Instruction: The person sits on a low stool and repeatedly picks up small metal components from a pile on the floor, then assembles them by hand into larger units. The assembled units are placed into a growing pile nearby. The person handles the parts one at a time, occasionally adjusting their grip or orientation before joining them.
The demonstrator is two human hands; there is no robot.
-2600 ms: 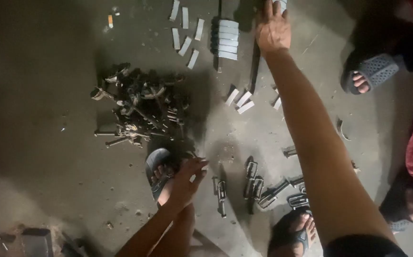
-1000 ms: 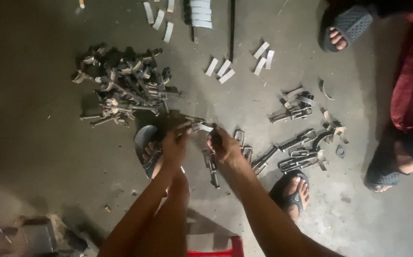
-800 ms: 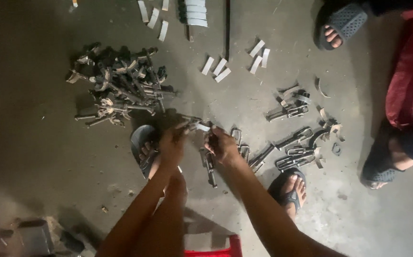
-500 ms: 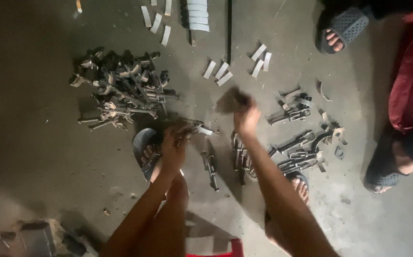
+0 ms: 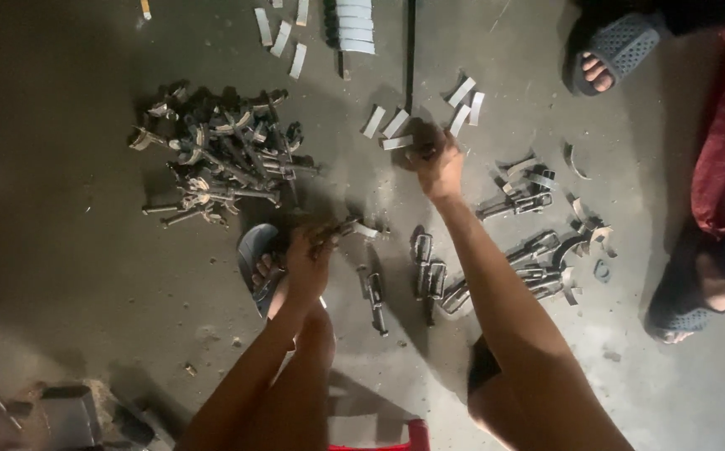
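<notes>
Close to me, my left hand (image 5: 308,259) is curled tight around a small metal clamp piece (image 5: 354,227), held just over my left sandal (image 5: 254,263). My right hand (image 5: 437,159) is stretched out farther, down on the floor (image 5: 62,276) at some short flat metal strips (image 5: 396,129). Its fingers are bent over one strip, but I cannot tell if it has a real hold yet — the hand hides that part.

I think I am in the step of getting a strip to go with the piece in my left hand. The next move needs a firm pinch on just one strip, because the others lie right beside it. Then the two hands have to meet.

Between my hands lie a few dark finished clamps (image 5: 425,271), and more of them sit in a bunch (image 5: 546,250) to the right. They are near my right arm, so I could bump them.

Farther left is a big messy pile of metal parts (image 5: 212,163). At the top lie more strips in a neat stack (image 5: 354,17) and a long thin rod (image 5: 410,42). Another person's foot in a grey sandal (image 5: 617,54) is at the far right — well apart from my hands.
</notes>
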